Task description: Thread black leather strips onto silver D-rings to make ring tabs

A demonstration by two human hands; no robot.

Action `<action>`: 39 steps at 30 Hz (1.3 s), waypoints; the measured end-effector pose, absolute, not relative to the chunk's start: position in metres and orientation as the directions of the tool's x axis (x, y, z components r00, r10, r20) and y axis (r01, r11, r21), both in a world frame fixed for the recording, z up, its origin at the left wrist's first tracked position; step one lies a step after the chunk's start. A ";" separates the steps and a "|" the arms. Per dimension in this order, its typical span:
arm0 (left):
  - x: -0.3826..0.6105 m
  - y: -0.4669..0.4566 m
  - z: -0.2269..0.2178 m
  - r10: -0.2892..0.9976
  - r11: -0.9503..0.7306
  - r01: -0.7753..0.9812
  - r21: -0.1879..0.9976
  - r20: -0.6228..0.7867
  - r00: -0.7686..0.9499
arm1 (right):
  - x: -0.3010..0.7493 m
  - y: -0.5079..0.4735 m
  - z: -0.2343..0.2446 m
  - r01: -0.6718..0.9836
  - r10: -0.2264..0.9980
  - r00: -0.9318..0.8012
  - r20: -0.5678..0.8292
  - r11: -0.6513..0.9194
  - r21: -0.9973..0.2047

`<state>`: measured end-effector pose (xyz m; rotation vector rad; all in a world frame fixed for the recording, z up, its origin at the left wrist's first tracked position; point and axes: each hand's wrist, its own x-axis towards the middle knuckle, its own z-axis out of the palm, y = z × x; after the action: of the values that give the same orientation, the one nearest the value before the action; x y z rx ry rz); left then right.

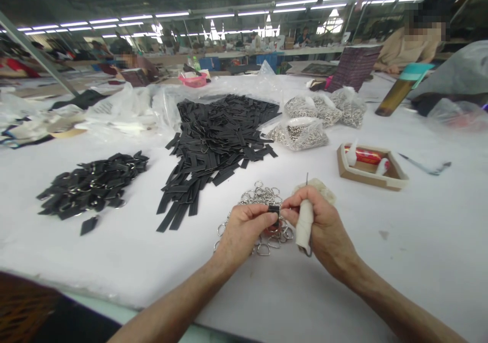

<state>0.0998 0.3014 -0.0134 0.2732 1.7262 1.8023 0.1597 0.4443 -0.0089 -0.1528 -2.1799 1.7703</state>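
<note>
My left hand (244,228) and my right hand (322,221) meet over a small heap of metal D-rings (263,200) on the white table (419,241). Both pinch a short black strap piece (273,210) between fingertips. My right hand also grips a tool with a cloth-wrapped handle (304,223), its thin metal tip pointing up. A large pile of black straps (217,145) lies just beyond. A smaller pile of black pieces with rings (93,183) lies to the left.
Clear bags of metal rings (305,129) sit at the back right. A shallow cardboard tray (371,167) holds a red tube. A brown bottle (396,91), loose plastic bags (125,106) and another person (409,45) are farther back.
</note>
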 end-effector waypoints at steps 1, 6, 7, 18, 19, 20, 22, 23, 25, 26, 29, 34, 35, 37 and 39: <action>0.099 0.301 -0.013 0.563 0.049 -0.284 0.958 -0.261 -0.784 | 0.161 0.449 -0.004 -0.137 0.288 -0.936 0.203 0.233 -0.963; 0.096 0.298 -0.014 0.573 0.024 -0.310 0.950 -0.267 -0.775 | 0.170 0.492 0.014 -0.148 0.217 -0.951 0.219 0.302 -0.942; 0.095 0.297 -0.014 0.569 0.027 -0.317 0.948 -0.275 -0.775 | 0.171 0.500 0.016 -0.137 0.202 -0.956 0.211 0.328 -0.935; 0.089 0.293 -0.014 0.532 0.095 -0.342 0.935 -0.338 -0.776 | 0.166 0.512 0.031 0.177 0.512 -0.852 0.112 0.482 -0.858; 0.089 0.293 -0.014 0.526 0.093 -0.356 0.930 -0.349 -0.775 | 0.164 0.513 0.030 0.204 0.514 -0.852 0.099 0.500 -0.842; 0.089 0.293 -0.014 0.517 0.086 -0.376 0.923 -0.363 -0.775 | 0.163 0.513 0.028 0.229 0.510 -0.856 0.086 0.522 -0.822; 0.089 0.294 -0.015 0.507 0.070 -0.411 0.909 -0.387 -0.770 | 0.160 0.514 0.024 0.265 0.496 -0.866 0.059 0.556 -0.788; 0.088 0.294 -0.016 0.514 0.071 -0.418 0.906 -0.392 -0.763 | 0.159 0.515 0.023 0.273 0.488 -0.871 0.047 0.563 -0.780; 0.087 0.294 -0.017 0.537 0.081 -0.413 0.907 -0.389 -0.748 | 0.157 0.515 0.020 0.291 0.485 -0.874 0.020 0.556 -0.779; 0.087 0.294 -0.017 0.549 0.087 -0.408 0.909 -0.386 -0.742 | 0.156 0.516 0.019 0.297 0.485 -0.874 0.009 0.549 -0.781; 0.086 0.293 -0.018 0.559 0.086 -0.419 0.904 -0.392 -0.731 | 0.155 0.516 0.018 0.307 0.483 -0.876 -0.006 0.548 -0.778; 0.087 0.293 -0.018 0.568 0.095 -0.422 0.902 -0.397 -0.721 | 0.153 0.516 0.015 0.312 0.483 -0.875 -0.009 0.551 -0.774; 0.087 0.293 -0.018 0.569 0.096 -0.418 0.904 -0.394 -0.722 | 0.153 0.516 0.014 0.315 0.483 -0.876 -0.016 0.547 -0.776; 0.087 0.294 -0.017 0.565 0.091 -0.421 0.903 -0.395 -0.725 | 0.152 0.515 0.013 0.323 0.478 -0.878 -0.035 0.538 -0.779; 0.088 0.294 -0.016 0.556 0.083 -0.416 0.906 -0.389 -0.735 | 0.152 0.513 0.012 0.329 0.470 -0.881 -0.052 0.529 -0.782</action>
<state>0.0875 0.2940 -0.0157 0.1407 1.6543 1.7397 0.1517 0.5133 0.0124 -0.6853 -2.5993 1.2772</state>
